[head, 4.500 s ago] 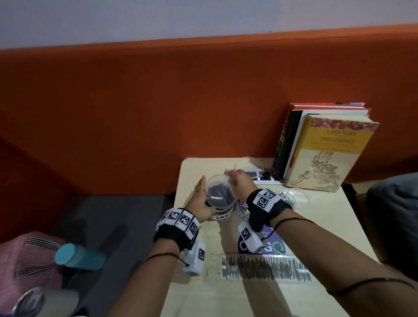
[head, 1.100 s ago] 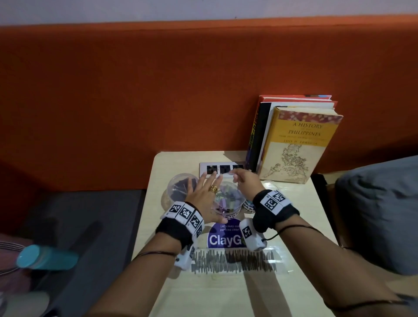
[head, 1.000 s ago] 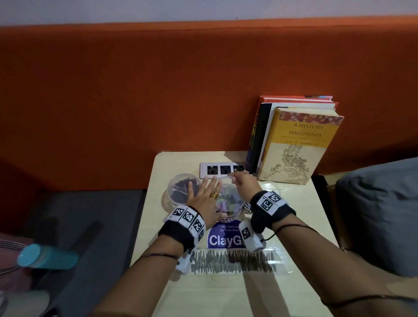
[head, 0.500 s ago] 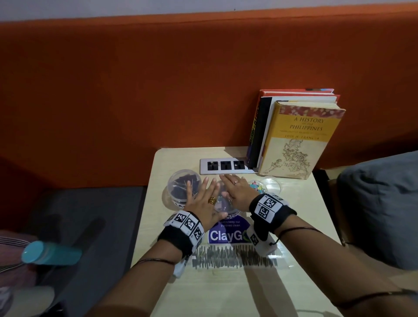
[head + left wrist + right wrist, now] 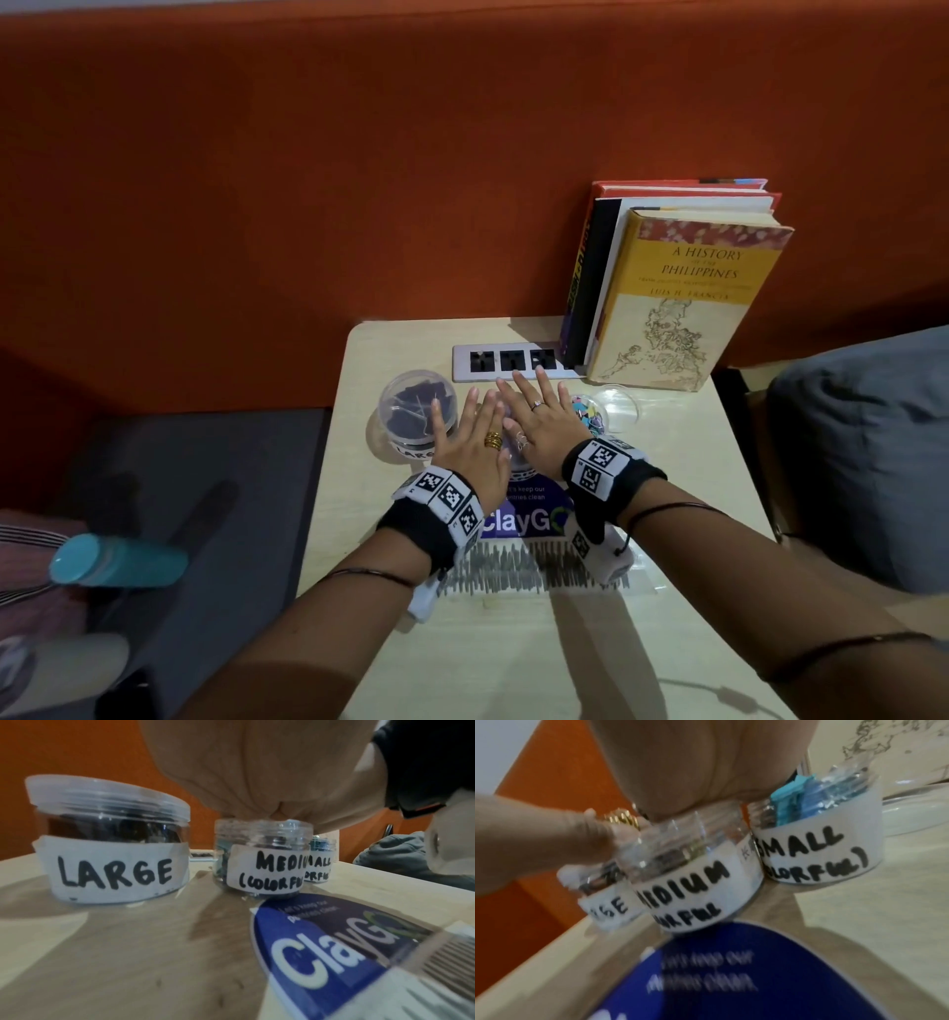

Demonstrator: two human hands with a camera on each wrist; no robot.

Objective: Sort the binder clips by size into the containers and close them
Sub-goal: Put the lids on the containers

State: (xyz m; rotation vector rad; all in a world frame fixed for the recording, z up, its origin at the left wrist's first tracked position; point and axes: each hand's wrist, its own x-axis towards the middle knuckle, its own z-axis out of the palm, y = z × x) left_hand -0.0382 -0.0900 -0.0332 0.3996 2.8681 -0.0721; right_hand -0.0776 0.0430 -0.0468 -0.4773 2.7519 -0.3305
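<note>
Medium jar [image 5: 262, 858] sits mid-table between the lidded large jar [image 5: 418, 411] and the open small jar [image 5: 816, 850], both hands flat on its lid. Left hand [image 5: 475, 442] and right hand [image 5: 539, 426] lie fingers straight, overlapping. Half a second ago they were just settling. Table's [image 5: 667, 642] near half lies free; books [image 5: 683, 303] wall the far right.

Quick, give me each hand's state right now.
Left hand: open, fingers straight, pressing flat on the medium jar's lid.
Right hand: open, fingers straight, pressing on the same lid.
</note>
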